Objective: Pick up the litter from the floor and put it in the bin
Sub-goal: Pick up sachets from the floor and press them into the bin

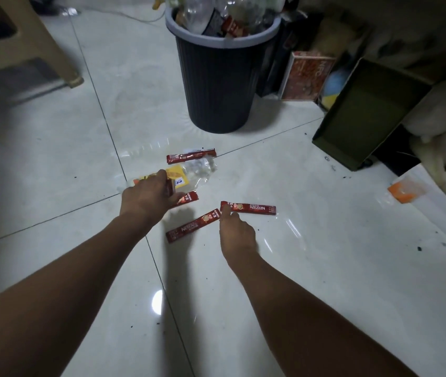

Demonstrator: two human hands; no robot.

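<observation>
Our left hand [148, 195] pinches a red sachet [169, 187]. Our right hand [237, 235] touches the coffee stick [251, 208] at its end, grip unclear. Likely light, slick foil: pinch an edge.

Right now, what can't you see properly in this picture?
Head view:
- Left hand hides part of a red sachet; its grip is unclear.
- Right hand: its back hides the fingertips at the Nescafe sachet.
- Bin: heaped top cut by the frame edge.
- Orange scrap: blurred.
</observation>
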